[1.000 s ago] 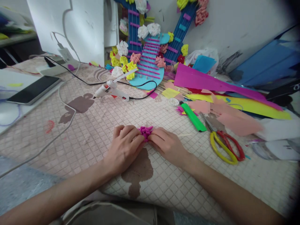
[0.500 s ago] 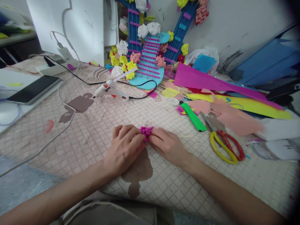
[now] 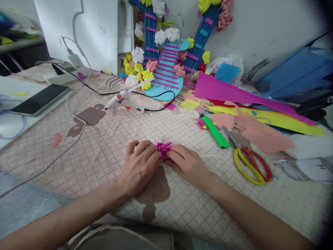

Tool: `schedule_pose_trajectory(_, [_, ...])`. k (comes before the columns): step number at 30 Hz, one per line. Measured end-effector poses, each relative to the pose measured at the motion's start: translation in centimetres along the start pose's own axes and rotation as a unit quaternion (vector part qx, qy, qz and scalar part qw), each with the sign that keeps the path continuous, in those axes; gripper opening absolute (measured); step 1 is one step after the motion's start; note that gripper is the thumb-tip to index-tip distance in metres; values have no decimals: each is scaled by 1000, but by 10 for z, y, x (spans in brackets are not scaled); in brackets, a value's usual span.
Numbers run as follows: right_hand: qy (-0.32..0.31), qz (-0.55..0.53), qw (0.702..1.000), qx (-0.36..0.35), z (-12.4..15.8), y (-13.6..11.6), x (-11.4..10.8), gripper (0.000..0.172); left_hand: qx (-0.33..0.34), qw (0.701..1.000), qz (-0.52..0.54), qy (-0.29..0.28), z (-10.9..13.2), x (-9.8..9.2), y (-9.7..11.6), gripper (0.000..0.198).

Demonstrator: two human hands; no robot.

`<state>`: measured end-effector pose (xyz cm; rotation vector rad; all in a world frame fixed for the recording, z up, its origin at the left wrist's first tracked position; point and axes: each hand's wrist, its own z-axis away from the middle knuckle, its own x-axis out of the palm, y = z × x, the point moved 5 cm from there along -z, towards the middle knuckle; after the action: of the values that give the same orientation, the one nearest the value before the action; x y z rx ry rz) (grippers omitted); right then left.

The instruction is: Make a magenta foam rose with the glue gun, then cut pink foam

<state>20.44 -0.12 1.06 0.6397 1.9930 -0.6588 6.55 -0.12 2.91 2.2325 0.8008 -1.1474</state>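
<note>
Pinching magenta paper [image 3: 163,148], between opposing fingers [image 3: 179,152]

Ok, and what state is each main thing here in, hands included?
Magenta paper piece: bunched, folded
Left hand: curled, holding its left side
Right hand: pinching its right side
Glue gun: lying down, stick protruding
Phone: flat, screen dark
Scissors: lying flat, exact blade opening unclear
Green cutter: lying down, blade not visible
</note>
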Motion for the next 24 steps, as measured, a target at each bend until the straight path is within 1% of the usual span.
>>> schedule_pose_trajectory(3, [9,14,1000,-12,1,-2,-2,21,-2,1000,-3,1,1,0,0,17])
schedule_pose_trajectory(8, [0,36,999,-28,-1,-3,-1,25,9,1000,-10,-5,2,1,0,13])
schedule_pose_trajectory(13, [-5,-1,1000,8,3,-3,-2,18,18,1000,-8,-16,4,1,-1,14])
schedule_pose_trajectory(16, [-8,-16,999,29,13,0,-8,17,24,1000,-13,-7,5,0,-3,13])
schedule_pose_trajectory(21, [25,-7,999,34,38,11,-24,14,39,999,-2,0,8,-3,-7,12])
schedule_pose_trajectory(24, [43,-6,996,79,48,26,-31,13,51,999,16,9,11,-7,-12,12])
